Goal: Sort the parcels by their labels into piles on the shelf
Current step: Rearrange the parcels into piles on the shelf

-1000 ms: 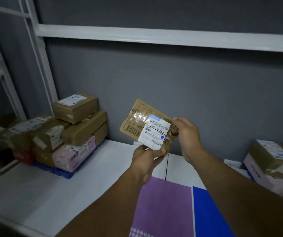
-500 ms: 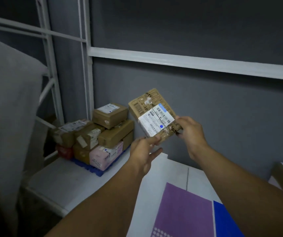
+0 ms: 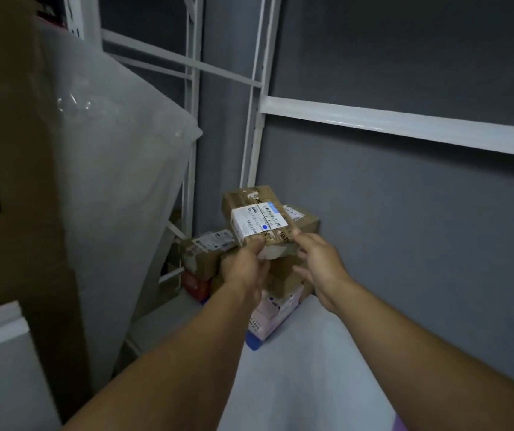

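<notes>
left hand (image 3: 244,265) grasps small brown parcel (image 3: 251,197) by near edge, thumb on its white label (image 3: 258,220) | right hand (image 3: 321,265) thumb at parcel's near-right corner, grasping or not: cannot tell | parcel held above parcel pile (image 3: 205,253), far left of shelf (image 3: 311,353)

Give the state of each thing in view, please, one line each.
held parcel, in the air before the pile, label towards the camera.
left hand, grips the held parcel's near edge.
right hand, pinches its right corner.
pile of parcels, stacked at the shelf's left end.
pink parcel, low in the pile, lying flat.
shelf, bears the pile.
</notes>
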